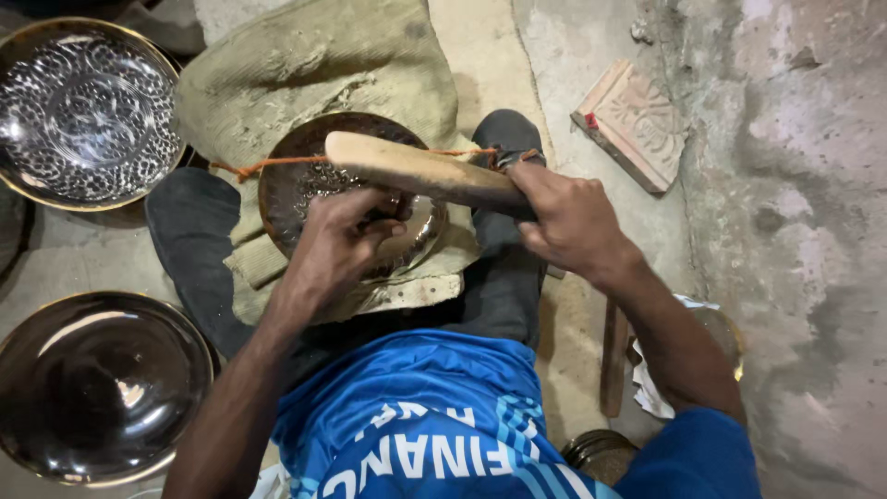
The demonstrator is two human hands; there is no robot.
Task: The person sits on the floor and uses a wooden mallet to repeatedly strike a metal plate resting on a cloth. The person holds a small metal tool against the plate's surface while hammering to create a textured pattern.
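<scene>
A dark round metal bowl (286, 176) with a hammered pattern rests on my lap over a folded sack cloth (314, 65). My left hand (337, 242) is closed around a small tool pressed into the bowl; the tool itself is mostly hidden by my fingers. My right hand (565, 222) grips the dark end of a pale wooden mallet (416, 171) that lies across the bowl's rim. An orange cord (268, 164) runs from left to right over the bowl, behind the mallet.
A patterned shiny bowl (88, 111) sits at the upper left and a plain polished bowl (92, 383) at the lower left. A carved block (633, 125) lies on the concrete floor to the right. A wooden stick (613, 356) and crumpled paper (651, 388) lie by my right arm.
</scene>
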